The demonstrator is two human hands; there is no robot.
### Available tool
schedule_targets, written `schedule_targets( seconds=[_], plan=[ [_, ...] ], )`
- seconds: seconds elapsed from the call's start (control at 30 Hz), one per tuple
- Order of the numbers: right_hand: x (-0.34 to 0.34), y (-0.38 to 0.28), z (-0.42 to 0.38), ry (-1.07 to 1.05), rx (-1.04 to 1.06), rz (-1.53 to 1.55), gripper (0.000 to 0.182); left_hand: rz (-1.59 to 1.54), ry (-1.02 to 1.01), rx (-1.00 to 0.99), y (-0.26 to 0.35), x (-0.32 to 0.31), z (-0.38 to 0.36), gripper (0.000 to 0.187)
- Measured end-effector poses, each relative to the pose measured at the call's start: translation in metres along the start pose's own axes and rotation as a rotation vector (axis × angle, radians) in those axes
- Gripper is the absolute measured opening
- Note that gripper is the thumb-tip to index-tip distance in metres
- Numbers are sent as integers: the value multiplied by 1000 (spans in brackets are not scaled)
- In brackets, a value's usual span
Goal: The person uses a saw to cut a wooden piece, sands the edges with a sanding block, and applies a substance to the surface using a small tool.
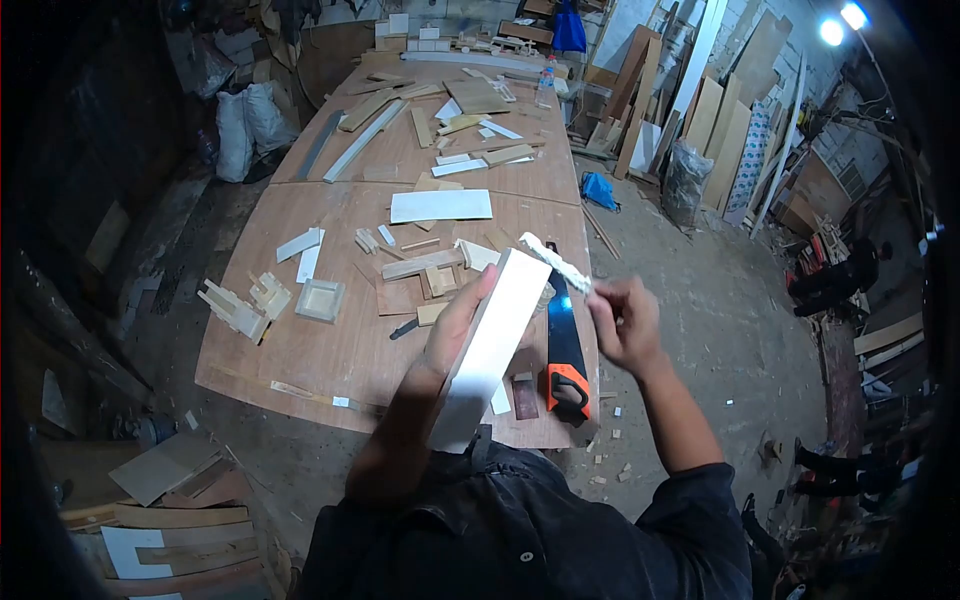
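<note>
My left hand [456, 325] is wrapped round a long wooden block with a white face [494, 335], held tilted over the table's near end, its lower end close to my chest. My right hand [627, 325] pinches a thin strip with a lumpy white surface [556, 264], and the strip's far end is just above the block's upper end. Beneath my hands lies a handsaw [564, 345] with an orange and black handle. A small dark brown block [525, 397] rests beside the saw handle.
The wooden table [330, 365] carries a small square box [320, 300], a slatted wooden piece [238, 310], a white board [441, 205] and several offcuts. Bottles and a blue bag [569, 27] are at the back. Boards [728, 140] lean on the right wall.
</note>
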State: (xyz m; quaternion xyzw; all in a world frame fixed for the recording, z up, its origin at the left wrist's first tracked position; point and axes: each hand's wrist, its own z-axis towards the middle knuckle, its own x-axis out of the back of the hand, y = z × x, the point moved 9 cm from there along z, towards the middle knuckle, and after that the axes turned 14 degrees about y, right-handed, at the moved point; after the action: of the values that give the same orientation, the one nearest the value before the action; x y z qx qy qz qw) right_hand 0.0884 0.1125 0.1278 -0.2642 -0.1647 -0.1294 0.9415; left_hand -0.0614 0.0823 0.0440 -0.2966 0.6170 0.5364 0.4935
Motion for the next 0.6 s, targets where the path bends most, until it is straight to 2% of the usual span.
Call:
schedule_targets(
  seconds=[0.1,0.13,0.2,0.3,0.37,0.43,0.6],
  plan=[
    [9,-22,-18,-14,97,87,17,-104,85,113,-3,0,-2,45],
    [12,-35,-18,-33,158,144,18,-103,86,111,-4,0,-2,45],
    [17,-45,-22,-43,201,232,19,82,181,-45,2,10,4,46],
    [11,-56,-19,-139,287,97,16,82,130,8,-6,2,4,47],
    [11,-35,-20,-117,252,40,14,85,71,12,-13,-5,6,49],
    [18,-5,-14,-71,-13,37,13,73,-28,-17,-16,-16,6,52],
    [33,-6,-21,-9,-136,147,13,154,33,-28,-21,-22,8,50]
  ],
)
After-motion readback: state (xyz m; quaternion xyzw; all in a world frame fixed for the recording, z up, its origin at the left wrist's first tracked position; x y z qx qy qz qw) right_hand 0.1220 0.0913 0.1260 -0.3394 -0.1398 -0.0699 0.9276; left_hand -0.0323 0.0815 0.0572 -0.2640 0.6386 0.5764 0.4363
